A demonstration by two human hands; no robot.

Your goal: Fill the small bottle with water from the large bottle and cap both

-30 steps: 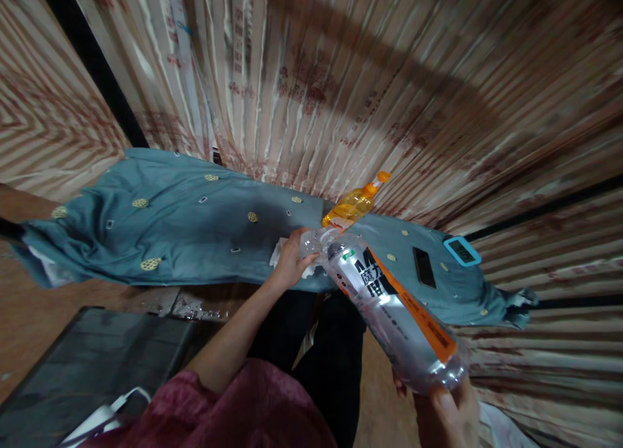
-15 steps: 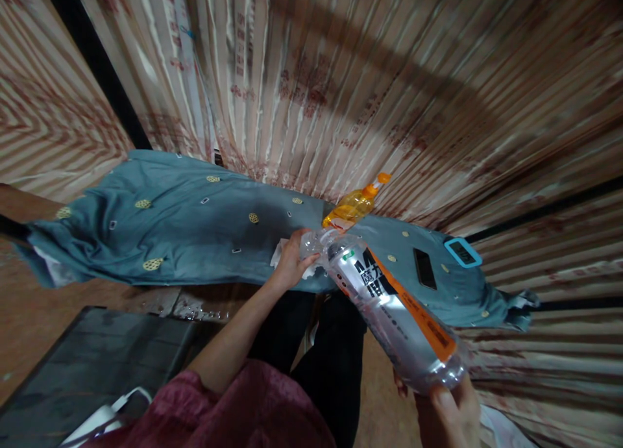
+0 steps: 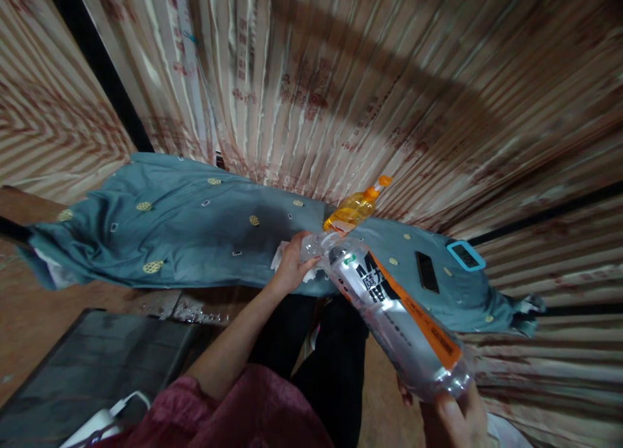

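My right hand (image 3: 455, 419) grips the base of a large clear plastic bottle (image 3: 394, 308) with a silver, black and orange label, tilted with its neck pointing away from me. My left hand (image 3: 294, 263) is closed around the neck end of that bottle, over a white tissue (image 3: 278, 256) lying on the teal cloth (image 3: 195, 230). Just behind the bottle's neck stands an orange-liquid bottle (image 3: 355, 208) with an orange cap.
The teal patterned cloth covers a table in front of striped curtains (image 3: 341, 78). A black phone (image 3: 427, 271) and a blue-framed device (image 3: 466, 255) lie on the cloth at right. A dark flat surface (image 3: 97, 357) with a white cable (image 3: 104, 419) is at lower left.
Nothing about the hands or bottle has visibly changed; the view has only shifted slightly.
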